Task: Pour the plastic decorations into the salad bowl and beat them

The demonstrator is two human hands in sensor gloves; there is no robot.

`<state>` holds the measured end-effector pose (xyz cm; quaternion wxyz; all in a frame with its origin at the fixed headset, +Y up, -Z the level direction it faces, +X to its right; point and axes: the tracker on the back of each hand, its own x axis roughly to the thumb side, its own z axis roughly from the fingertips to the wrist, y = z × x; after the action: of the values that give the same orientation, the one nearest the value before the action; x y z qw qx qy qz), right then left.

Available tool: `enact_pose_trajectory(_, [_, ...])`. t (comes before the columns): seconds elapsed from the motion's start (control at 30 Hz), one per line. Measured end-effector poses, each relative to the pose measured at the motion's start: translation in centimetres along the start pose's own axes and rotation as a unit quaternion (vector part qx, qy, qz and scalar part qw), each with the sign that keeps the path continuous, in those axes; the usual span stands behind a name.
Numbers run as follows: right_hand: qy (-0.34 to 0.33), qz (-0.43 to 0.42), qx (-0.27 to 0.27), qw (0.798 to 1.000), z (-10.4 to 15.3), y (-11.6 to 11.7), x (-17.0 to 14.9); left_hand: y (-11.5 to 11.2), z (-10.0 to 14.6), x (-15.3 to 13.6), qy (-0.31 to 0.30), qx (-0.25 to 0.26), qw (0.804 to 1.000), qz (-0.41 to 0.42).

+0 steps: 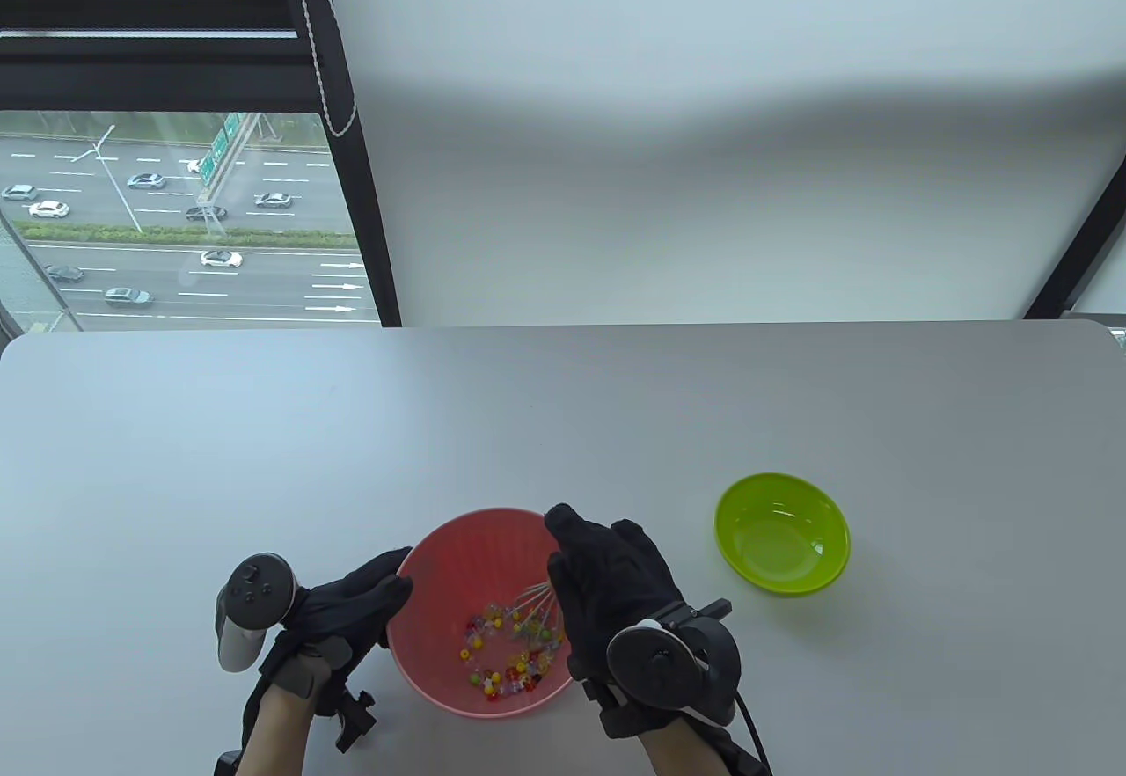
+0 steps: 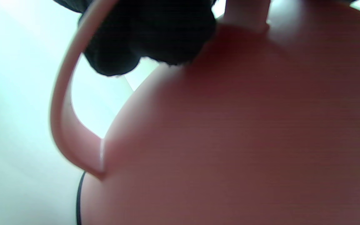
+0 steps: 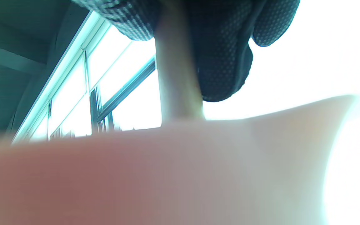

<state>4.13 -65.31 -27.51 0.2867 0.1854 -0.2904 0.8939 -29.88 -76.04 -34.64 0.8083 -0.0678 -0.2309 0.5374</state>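
The pink salad bowl (image 1: 440, 565) sits on the desk (image 1: 563, 424) between both hands, decorations (image 1: 510, 662) pooled at its bottom. The left hand (image 1: 339, 613) grips its near-left rim. The right hand (image 1: 616, 582) clasps a whisk (image 1: 538, 602), wires slanting down-left into the beads; its handle is hidden. The empty green bowl (image 1: 783, 534) stands well right.

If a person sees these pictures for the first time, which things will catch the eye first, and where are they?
First comes the pink salad bowl at the table's near edge, with colourful plastic decorations on its bottom. The right hand holds a whisk over it, wires among the beads, while the left hand grips the bowl's left rim. To the right stands an empty green bowl.
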Motion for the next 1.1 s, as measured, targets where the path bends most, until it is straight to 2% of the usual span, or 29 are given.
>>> enact_pose_trajectory(0.5, [0.023, -0.089, 0.043, 0.995, -0.1, 0.9, 0.0, 0.0, 0.0, 0.0, 0.001, 0.0, 1.0, 0.001])
enact_pose_trajectory(0.77, [0.019, -0.093, 0.051, 0.994, -0.1, 1.1, 0.1, 0.0, 0.0, 0.0, 0.001, 0.001, 1.0, 0.001])
enact_pose_trajectory(1.1, [0.002, -0.034, 0.035, 0.999, -0.1, 0.9, 0.3, 0.0, 0.1, 0.0, 0.001, 0.001, 1.0, 0.003])
